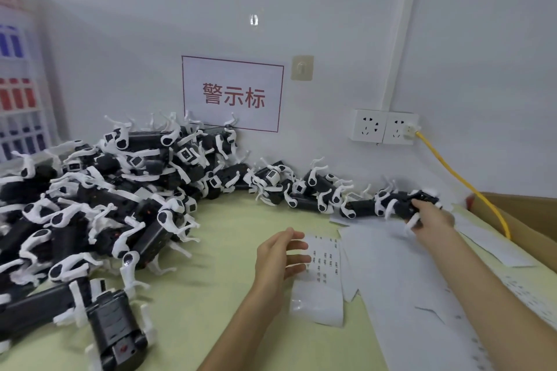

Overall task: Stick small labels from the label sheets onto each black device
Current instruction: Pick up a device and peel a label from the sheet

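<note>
At the near left, one loose device (pixel 116 331) is lying close to the front border of the green table (pixel 229 229), and it could be knocked off there if an elbow is drawn back carelessly. A little farther, the left hand (pixel 278 259) is being held with its fingers released and spread over the label sheet (pixel 324 259); whether the paper is being touched cannot be told. This sheet seems to be curling at its near end, so it may be shifted when a label is being peeled. Beside it, loose white sheets (pixel 391 274) are lying overlapped, and they could be slid by the right forearm. Farther on, the black device (pixel 401 205) at the right end of the row is being grasped by the right hand (pixel 431 217), with the fingers closed round it; its thin white legs may be caught in the neighbours, which may be dragged along. The right side is being closed by the yellow cable (pixel 464 187) and the cardboard box (pixel 530 217), the left by the pile of devices (pixel 105 190), the back by the wall (pixel 301 9); open room is being left only in the middle of the table.
</note>
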The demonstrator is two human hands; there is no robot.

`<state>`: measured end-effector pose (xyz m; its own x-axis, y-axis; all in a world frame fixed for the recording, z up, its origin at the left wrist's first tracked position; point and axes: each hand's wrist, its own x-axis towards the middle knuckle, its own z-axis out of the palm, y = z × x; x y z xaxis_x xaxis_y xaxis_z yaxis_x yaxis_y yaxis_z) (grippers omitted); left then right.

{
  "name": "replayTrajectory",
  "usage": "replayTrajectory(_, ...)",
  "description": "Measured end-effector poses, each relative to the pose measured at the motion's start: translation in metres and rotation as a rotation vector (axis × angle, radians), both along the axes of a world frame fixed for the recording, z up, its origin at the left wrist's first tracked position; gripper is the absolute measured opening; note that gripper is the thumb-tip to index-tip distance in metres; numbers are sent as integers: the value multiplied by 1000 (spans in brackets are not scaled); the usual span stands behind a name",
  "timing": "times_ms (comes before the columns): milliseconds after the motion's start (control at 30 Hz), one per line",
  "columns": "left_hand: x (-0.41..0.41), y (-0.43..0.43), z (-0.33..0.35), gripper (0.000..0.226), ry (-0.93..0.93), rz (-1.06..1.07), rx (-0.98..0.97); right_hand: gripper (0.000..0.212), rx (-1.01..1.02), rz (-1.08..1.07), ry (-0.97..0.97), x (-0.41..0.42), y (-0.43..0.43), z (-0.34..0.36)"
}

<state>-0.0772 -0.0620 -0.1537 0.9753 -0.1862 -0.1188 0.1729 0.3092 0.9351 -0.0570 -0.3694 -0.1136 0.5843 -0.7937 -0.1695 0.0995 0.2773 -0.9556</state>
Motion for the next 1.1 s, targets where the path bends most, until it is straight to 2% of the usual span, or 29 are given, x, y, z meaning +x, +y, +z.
replayTrajectory(67,-2,-1,2,30,7,-14,-2,30,-51,-16,42,11,-16,-4)
replayTrajectory(200,-5,-3,2,30,14,-28,16,28,-240,2,164,21,-22,-13)
replayTrajectory(333,-5,-2,3,29,26,-23,23,9,-318,-81,152,23,-3,-9)
replayTrajectory(467,-6,-1,4,29,26,-20,24,35,-590,-18,152,35,19,-7)
replayTrajectory(533,-6,0,4,29,24,-19,22,56,-655,30,163,43,24,-5)
replayTrajectory(567,-5,1,5,29,23,-15,22,57,-674,45,203,46,23,-4)
replayTrajectory(700,-3,4,6,28,37,-11,6,43,-714,95,430,44,5,-6)
replayTrajectory(800,0,5,6,27,36,-9,-7,30,-880,58,572,38,2,-4)
replayTrajectory(833,0,5,6,26,31,-12,-4,29,-911,11,564,37,8,0)
replayTrajectory(900,-1,3,5,25,32,-23,11,42,-929,-6,447,38,27,9)
replayTrajectory(1000,-5,0,3,26,45,-29,21,57,-914,270,190,38,88,34)
replayTrajectory(1100,-4,1,3,31,48,-24,2,47,-1044,601,-22,30,173,62)
